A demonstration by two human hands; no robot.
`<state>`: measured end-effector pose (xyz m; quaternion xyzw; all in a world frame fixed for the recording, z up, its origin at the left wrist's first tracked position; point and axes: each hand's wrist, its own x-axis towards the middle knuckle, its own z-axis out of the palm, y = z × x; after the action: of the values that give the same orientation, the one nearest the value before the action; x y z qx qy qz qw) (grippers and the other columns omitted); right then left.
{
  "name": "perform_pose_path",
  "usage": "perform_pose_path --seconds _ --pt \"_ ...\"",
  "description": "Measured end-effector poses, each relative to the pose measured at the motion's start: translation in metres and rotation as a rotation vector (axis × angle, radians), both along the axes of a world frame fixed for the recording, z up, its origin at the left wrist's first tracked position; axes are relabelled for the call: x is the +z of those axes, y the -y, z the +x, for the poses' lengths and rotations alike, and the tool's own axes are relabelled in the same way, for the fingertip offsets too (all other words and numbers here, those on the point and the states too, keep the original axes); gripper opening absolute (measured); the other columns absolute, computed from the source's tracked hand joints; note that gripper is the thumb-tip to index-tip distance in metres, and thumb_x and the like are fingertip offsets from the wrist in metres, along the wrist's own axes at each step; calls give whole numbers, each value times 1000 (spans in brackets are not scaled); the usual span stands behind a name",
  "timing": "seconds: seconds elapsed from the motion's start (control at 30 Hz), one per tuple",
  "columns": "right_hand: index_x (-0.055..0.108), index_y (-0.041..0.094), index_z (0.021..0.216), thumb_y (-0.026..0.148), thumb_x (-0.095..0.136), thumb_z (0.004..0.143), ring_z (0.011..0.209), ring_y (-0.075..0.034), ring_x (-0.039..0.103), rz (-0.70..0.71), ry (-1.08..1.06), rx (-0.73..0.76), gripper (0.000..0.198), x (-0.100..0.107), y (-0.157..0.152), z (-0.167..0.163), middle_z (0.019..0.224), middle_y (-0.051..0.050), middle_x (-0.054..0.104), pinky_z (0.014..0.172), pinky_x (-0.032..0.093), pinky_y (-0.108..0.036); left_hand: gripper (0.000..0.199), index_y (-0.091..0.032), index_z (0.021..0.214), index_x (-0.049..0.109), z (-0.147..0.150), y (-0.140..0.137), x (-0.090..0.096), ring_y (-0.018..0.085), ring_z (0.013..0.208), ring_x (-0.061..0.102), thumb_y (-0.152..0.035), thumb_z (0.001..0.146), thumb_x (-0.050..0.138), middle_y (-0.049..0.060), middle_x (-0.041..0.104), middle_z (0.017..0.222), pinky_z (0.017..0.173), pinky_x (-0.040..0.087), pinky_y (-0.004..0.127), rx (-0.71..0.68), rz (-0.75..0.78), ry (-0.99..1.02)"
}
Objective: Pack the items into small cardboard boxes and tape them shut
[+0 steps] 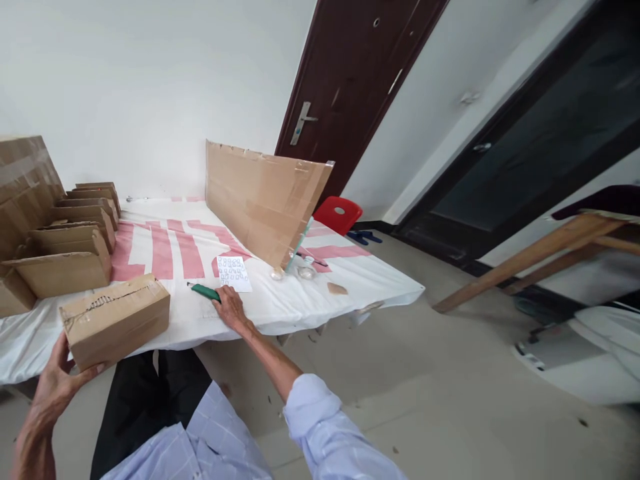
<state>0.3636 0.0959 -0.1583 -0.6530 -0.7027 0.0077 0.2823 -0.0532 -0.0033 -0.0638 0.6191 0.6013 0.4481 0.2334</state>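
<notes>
A closed cardboard box (120,320) sits at the table's near left edge, its top marked by a dark, rough seam. My left hand (60,383) grips its near left corner, thumb along the lower front and fingers around the end. To the right, my right hand (231,307) is closed around the rear end of a green utility knife (205,291). The knife lies low over the tabletop, its tip pointing left towards the box. Just beyond that hand is a white sheet (234,272) with small printed figures.
Open cardboard compartments (65,260) line the left side. A tall cardboard panel (265,200) stands across the white and pink tablecloth (310,300). Near its foot are tape rolls (305,270) and a brown scrap (337,289). A red chair (338,215) is behind the table.
</notes>
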Motion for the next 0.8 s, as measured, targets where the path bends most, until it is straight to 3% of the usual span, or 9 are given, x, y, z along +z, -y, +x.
perform_pose_path --seconds 0.1,0.2,0.37,0.8 --pt "69 22 112 23 64 97 109 -28 59 7 10 32 16 1 -2 -18 115 -10 69 95 47 -38 105 -32 152 52 -2 -6 0 45 143 57 -57 59 95 10 69 139 112 56 50 -102 -86 161" --pt "68 23 112 26 66 97 110 -27 59 11 28 47 15 2 -4 -33 115 -8 69 94 46 -37 111 -30 154 51 0 -15 1 46 144 55 -55 56 97 13 65 147 113 54 55 -119 -120 205" --pt "67 22 116 29 69 97 110 -27 59 12 57 48 20 0 0 -41 117 -9 69 93 44 -37 116 -24 152 53 12 -25 -5 44 139 60 -51 51 100 16 65 149 109 58 51 -118 -123 286" --pt "66 19 119 24 63 99 109 -28 58 25 57 82 22 -16 8 -38 114 -11 69 93 41 -38 127 -23 169 29 7 -17 -35 41 150 49 -44 64 97 19 55 159 117 50 52 -242 -52 355"
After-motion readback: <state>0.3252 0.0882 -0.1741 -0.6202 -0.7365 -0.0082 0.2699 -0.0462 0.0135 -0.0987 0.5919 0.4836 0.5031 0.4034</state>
